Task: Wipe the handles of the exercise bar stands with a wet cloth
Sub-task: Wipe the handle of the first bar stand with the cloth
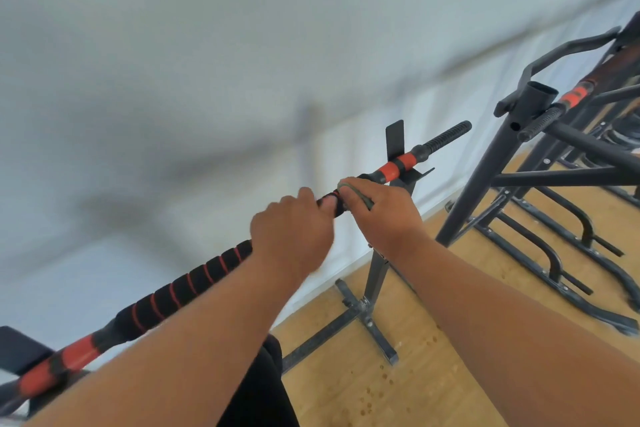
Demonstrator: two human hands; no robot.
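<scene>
With the left hand [292,230] curled around the bar [194,282], the right hand [377,210] pressed what seemed a cloth [356,193] mid-grip, leaving the far handles apparently unwiped.

A black bar [194,282] with a foam handle ringed in red stripes and orange-red bands near each end lies slanted across two black stands [382,253]. A small olive-green cloth [356,196] wraps the handle just short of the far orange band, mostly hidden.
</scene>
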